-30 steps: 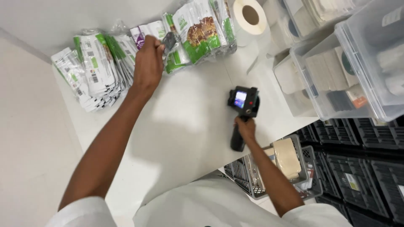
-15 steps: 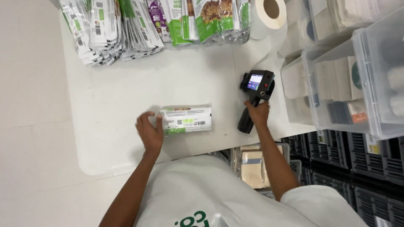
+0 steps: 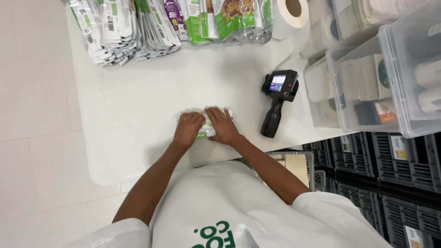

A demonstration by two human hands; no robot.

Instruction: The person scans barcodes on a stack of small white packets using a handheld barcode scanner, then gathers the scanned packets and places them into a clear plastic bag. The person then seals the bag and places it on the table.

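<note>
White table (image 3: 138, 119) on pale tiled floor (image 3: 36, 138), perhaps dark crates (image 3: 390, 156) alongside.

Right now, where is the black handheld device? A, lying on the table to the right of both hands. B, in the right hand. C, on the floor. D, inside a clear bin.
A: the black handheld device lies on the white table, apart from the hands, while the left hand and right hand both press on a small packet.

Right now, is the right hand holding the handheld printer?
No: the handheld printer lies alone on the table, while the right hand and left hand both press a pouch.
</note>
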